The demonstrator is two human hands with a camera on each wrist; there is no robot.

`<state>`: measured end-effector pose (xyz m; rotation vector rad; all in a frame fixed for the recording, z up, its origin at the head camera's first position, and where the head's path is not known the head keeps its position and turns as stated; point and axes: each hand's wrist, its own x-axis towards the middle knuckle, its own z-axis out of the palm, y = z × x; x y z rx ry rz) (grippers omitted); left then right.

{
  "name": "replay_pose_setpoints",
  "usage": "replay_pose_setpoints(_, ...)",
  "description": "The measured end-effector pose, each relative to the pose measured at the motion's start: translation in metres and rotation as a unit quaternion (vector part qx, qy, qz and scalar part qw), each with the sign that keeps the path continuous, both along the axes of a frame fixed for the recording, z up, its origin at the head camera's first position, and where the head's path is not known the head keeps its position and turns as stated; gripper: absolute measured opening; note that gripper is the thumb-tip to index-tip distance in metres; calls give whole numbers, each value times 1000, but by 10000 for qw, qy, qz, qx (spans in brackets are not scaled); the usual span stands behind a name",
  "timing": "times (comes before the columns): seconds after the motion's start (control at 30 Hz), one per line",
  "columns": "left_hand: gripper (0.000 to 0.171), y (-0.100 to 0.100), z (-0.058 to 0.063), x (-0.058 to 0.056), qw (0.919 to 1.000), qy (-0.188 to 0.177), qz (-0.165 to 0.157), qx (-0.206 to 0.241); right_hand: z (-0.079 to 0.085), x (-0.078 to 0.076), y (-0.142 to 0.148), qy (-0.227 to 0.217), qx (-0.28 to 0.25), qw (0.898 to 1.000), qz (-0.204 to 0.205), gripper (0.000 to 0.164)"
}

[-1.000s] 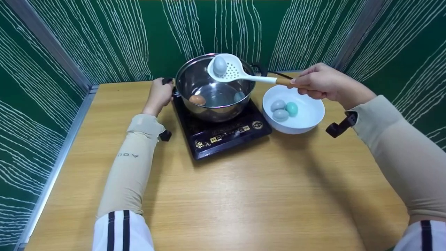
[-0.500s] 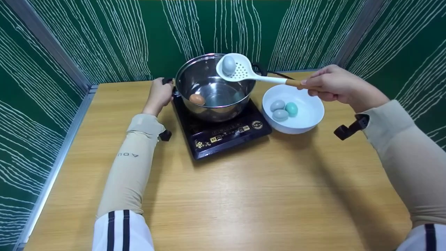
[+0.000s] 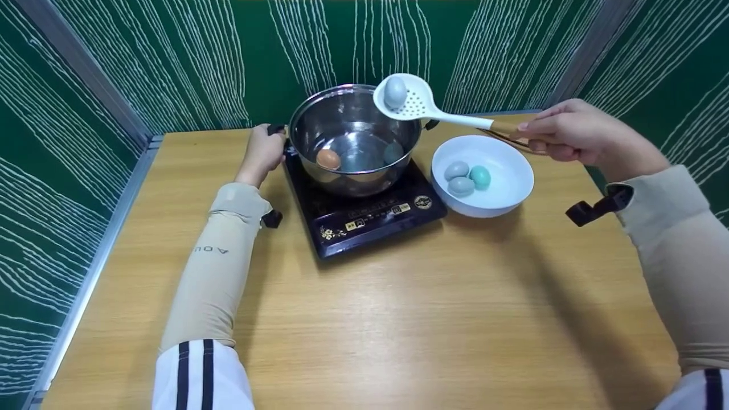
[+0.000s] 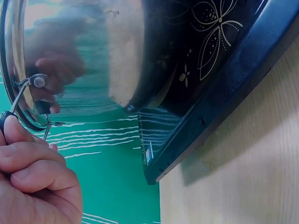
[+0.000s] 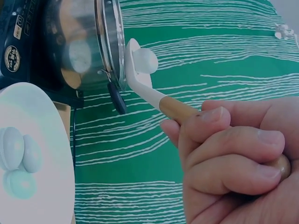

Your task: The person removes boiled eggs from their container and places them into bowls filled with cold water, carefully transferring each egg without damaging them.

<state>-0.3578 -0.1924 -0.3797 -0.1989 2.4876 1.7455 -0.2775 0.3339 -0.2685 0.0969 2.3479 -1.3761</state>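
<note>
My right hand (image 3: 589, 134) grips the wooden handle of a white slotted spoon (image 3: 418, 101), which hovers above the pot's right rim. A pale blue egg (image 3: 395, 93) lies in the spoon's bowl. With curled fingers, my left hand (image 3: 263, 152) holds the black side handle (image 4: 8, 120) of the steel pot (image 3: 353, 181). Inside the pot are a brown egg (image 3: 328, 159) and a dark bluish egg (image 3: 393, 152). To the right, a white bowl (image 3: 515, 185) contains two grey-blue eggs (image 3: 461, 185) and a turquoise egg (image 3: 480, 177).
Beneath the pot is a black induction cooker (image 3: 376, 219). A dark cord (image 3: 507, 139) runs behind the bowl. The wooden table (image 3: 398, 319) stretches toward me, and green walls (image 3: 387, 45) with white streaks enclose its back and sides.
My right hand has carried the spoon and its egg rightward and slightly up, from over the pot's middle to its right rim. My left hand stays on the pot handle.
</note>
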Motion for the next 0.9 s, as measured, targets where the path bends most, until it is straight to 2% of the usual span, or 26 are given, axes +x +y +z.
replay_pose_setpoints(0.23, 12, 2, 4, 0, 9999, -130, -29, 22, -1, 6, 18, -15, -63, 9998, -194, 22)
replay_pose_setpoints(0.6, 12, 2, -3, -1, 9992, 401, 32, -40, -6, 15, 39, 199, 26, 9994, -291, 24)
replay_pose_setpoints(0.9, 11, 2, -2, 0, 9998, 210, -5, -38, -9, 24, 59, -105, 9, 9985, -545, 22)
